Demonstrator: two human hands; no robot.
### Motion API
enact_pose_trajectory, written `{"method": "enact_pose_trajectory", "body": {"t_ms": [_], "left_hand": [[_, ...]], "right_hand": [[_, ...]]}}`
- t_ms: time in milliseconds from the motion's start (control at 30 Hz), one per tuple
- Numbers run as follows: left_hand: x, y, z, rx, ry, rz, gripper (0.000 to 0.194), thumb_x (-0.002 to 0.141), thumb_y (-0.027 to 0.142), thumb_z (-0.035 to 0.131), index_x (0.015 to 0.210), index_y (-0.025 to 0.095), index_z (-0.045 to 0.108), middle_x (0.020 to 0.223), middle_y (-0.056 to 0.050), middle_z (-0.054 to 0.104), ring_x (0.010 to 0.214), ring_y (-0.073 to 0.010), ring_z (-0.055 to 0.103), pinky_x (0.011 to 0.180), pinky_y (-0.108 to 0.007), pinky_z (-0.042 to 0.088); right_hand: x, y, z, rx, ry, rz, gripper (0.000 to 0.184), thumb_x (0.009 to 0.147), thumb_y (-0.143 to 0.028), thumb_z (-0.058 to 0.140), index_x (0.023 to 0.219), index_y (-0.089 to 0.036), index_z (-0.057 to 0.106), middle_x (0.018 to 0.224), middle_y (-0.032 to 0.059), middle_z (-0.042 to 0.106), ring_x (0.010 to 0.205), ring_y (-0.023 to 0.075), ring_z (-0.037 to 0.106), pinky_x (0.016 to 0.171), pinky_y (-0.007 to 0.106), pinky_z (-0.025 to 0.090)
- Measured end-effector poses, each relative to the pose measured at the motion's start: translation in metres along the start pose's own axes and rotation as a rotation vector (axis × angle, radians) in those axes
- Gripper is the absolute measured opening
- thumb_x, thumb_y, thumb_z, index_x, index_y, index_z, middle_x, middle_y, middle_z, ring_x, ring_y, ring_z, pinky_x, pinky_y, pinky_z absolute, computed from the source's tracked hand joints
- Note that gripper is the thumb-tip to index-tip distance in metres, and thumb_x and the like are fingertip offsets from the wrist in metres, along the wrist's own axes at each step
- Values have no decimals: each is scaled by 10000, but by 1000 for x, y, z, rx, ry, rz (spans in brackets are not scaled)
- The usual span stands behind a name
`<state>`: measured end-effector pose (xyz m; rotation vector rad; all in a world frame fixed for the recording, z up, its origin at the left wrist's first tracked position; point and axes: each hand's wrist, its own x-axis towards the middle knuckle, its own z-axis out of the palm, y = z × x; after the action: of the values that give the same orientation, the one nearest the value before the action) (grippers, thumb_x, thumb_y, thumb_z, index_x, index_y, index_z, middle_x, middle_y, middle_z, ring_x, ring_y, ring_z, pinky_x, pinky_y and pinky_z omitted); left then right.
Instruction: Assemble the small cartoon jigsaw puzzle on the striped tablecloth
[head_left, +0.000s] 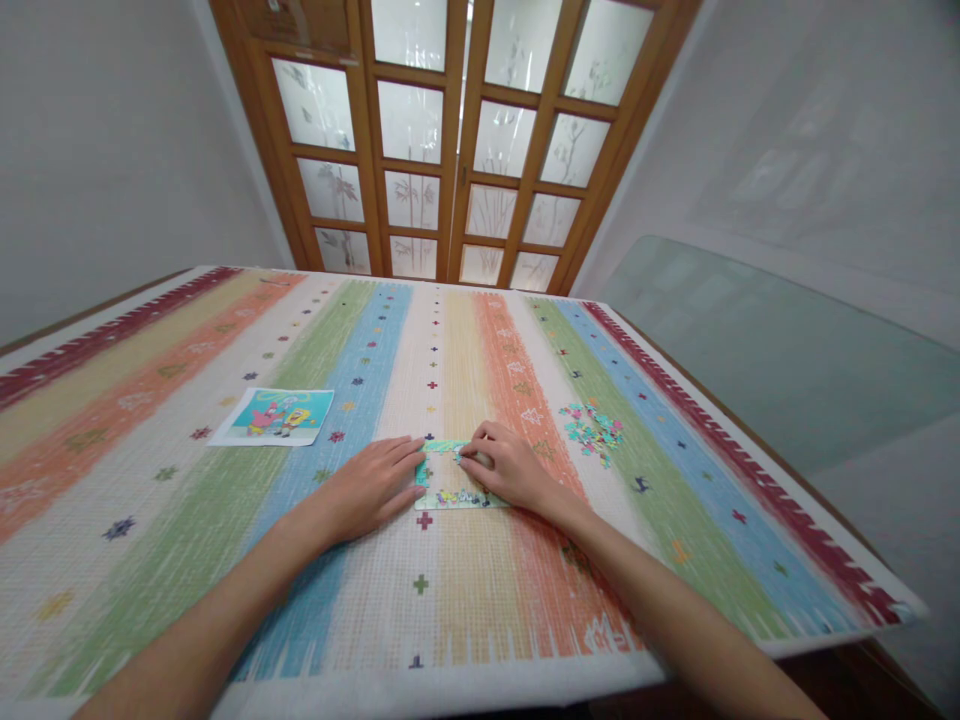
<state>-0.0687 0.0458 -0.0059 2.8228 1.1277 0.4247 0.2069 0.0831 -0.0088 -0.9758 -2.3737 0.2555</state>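
A small, partly assembled jigsaw puzzle (450, 490) lies on the striped tablecloth (450, 620) in front of me. My left hand (371, 485) lies flat beside the puzzle's left edge, fingers stretched out and touching it. My right hand (506, 465) rests on the puzzle's right part, fingers curled and pinched at its upper edge on what looks like a small puzzle piece (457, 455). A heap of loose puzzle pieces (592, 430) lies to the right of my right hand.
A cartoon reference picture (274, 415) lies on the cloth at the left. A glass tabletop (787, 350) stands beyond the table's right edge. Wooden doors with frosted panes (457, 140) close off the far side.
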Motion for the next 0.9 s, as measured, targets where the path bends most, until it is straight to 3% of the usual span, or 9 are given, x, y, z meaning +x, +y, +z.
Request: {"method": "enact_pose_trajectory", "body": {"t_ms": [900], "left_hand": [[-2, -2, 2, 40, 0, 13, 485, 1085, 474, 350, 1384, 137, 532, 1486, -163, 545, 1368, -288, 513, 1137, -467, 410]], "right_hand": [[-1, -7, 3, -91, 2, 22, 135, 935, -244, 666, 897, -195, 786, 887, 68, 666, 847, 195, 610, 760, 315, 477]]}}
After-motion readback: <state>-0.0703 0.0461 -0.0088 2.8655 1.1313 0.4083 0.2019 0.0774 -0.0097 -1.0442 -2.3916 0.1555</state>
